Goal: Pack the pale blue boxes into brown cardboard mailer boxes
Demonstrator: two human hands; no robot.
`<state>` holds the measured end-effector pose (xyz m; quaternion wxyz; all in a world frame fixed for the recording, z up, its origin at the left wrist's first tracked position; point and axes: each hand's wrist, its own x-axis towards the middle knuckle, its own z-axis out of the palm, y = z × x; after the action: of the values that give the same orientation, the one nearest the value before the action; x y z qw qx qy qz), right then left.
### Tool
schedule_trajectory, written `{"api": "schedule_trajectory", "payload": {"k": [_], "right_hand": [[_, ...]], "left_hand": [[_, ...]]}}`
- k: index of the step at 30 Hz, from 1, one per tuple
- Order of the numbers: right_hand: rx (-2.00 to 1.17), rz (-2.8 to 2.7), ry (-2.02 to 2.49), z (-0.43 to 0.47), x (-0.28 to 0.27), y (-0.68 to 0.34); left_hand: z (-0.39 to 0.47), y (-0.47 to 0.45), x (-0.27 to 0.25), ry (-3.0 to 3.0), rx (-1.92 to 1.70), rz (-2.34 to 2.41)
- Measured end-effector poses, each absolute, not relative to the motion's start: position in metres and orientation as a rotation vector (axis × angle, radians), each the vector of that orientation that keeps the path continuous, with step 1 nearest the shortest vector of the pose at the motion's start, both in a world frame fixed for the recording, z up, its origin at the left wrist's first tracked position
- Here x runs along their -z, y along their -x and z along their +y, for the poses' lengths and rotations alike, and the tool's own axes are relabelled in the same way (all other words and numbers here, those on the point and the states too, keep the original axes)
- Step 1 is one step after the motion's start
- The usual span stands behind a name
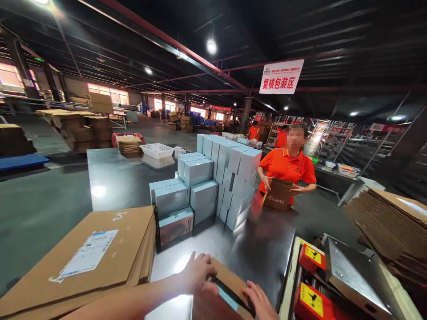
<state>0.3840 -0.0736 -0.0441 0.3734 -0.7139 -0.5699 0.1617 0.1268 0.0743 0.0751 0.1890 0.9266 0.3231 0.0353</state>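
My left hand (197, 273) and my right hand (260, 301) both rest on a brown cardboard carton (230, 278) at the near edge of a shiny steel table (113, 178). Each hand presses on a top flap, either side of a dark gap that shows something light blue inside. Behind the carton stands a stack of pale blue product boxes (213, 182), several high. One box (176, 226) at the front shows a dark picture on its side.
A pile of flat cartons with a shipping label (90, 255) lies to my left. Across the table a co-worker in an orange shirt (287, 166) holds a brown box (278, 194). A metal machine with yellow warning stickers (333, 275) stands right. A white basket (156, 150) sits farther back.
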Motion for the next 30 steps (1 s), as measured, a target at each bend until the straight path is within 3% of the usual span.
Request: {"api": "schedule_trajectory", "payload": {"k": [3,7,11,16,21,23,26,30], "right_hand": [[-0.712,-1.583,1.636,-0.078,0.036,-0.406],[-0.591,-1.06,1.601,-0.097,0.056,-0.395],[-0.791,-0.876,1.755,-0.112,0.064,-0.33],[-0.818,-0.661,1.737,-0.093,0.026,-0.289],[-0.995,-0.502,1.536,-0.072,0.008,-0.333],[-0.936,-0.373,1.5,-0.072,0.024,-0.352],[-0.609,-0.318,1.646,-0.083,0.07,-0.352],[-0.481,-0.834,1.862,-0.098,0.149,-0.314]], "left_hand": [[0.081,-0.14,-0.059,-2.47,-0.247,1.082],[0.088,-0.142,-0.019,-2.232,-0.4,1.085],[0.084,-0.121,0.01,-2.001,-0.415,0.948],[0.065,-0.098,0.002,-1.478,-0.396,0.97],[0.042,-0.102,0.001,-1.399,-0.45,1.247],[0.04,-0.116,0.004,-1.445,-0.533,1.309],[0.057,-0.161,0.005,-1.473,-0.639,1.318],[0.109,-0.263,0.001,-1.521,-0.687,1.23]]}}
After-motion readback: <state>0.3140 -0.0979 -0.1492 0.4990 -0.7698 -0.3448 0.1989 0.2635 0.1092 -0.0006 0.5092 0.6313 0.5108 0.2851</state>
